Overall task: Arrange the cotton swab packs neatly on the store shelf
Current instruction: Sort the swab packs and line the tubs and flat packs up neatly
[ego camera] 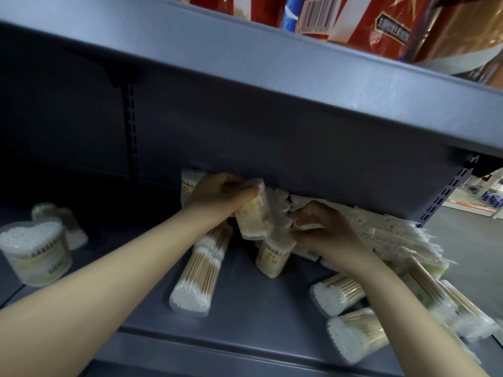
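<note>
Clear plastic packs of cotton swabs lie scattered on the grey shelf (258,303). My left hand (217,197) grips one clear tub of swabs (253,216), lifted and tilted at the shelf's middle. Just to its right, my right hand (321,229) pinches a flat bagged pack of swabs (304,227) at the edge of a heap. A tub stands upright (190,183) behind my left hand. Another tub leans (272,257) below my hands. One tub lies on its side (198,278) in the middle.
Two tubs (38,251) stand at the far left. Two more lie at the front right (353,338), beside a heap of flat bagged packs (402,240). The upper shelf (299,85) hangs low overhead, with red bags (381,20) on it. A slotted upright (130,131) runs down the back panel.
</note>
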Tool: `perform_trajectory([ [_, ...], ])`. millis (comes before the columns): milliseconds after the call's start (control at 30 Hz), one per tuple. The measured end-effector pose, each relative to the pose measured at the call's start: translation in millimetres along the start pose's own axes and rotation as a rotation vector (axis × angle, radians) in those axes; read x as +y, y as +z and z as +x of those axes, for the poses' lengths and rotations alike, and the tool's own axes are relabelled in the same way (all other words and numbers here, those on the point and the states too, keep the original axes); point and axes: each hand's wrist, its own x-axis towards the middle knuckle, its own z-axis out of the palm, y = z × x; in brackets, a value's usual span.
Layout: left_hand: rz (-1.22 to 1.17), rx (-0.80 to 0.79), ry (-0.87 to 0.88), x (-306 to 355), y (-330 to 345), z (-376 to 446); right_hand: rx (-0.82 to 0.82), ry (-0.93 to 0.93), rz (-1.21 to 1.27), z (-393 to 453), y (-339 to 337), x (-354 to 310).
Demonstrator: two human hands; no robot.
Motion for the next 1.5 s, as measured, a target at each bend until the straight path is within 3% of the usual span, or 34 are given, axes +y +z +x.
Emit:
perform_trajectory([
  [100, 0.232, 0.012, 0.029, -1.8, -7.5, 5.4, 0.044, -0.022, -0.093, 10.1, -8.2, 3.7],
  [233, 0.369, -0.032, -0.042, -6.6, -5.1, 14.0, 0.041, -0.008, -0.184, 25.4, -7.9, 11.3],
  [433, 0.235, -0.102, -0.166, -13.3, -1.3, 32.9, 0.032, -0.021, -0.270, 42.5, -2.2, 20.2],
  [600, 0.277, -0.117, -0.100, -15.8, 5.0, 50.1, 0.071, -0.057, -0.363, 61.1, -1.6, 30.1],
  [867, 0.577, -0.130, 0.127, -27.4, 21.4, 61.0, 0.041, -0.058, -0.431, 78.8, 4.6, 37.1],
  [1267, 0.726, -0.193, 0.083, -46.0, 26.8, 82.8, -0.118, -0.060, -0.505, 82.2, 17.3, 44.0],
  [1500, 0.688, -0.210, 0.115, -46.3, 33.6, 94.6, -0.076, -0.069, -0.455, 80.1, 21.2, 45.7],
])
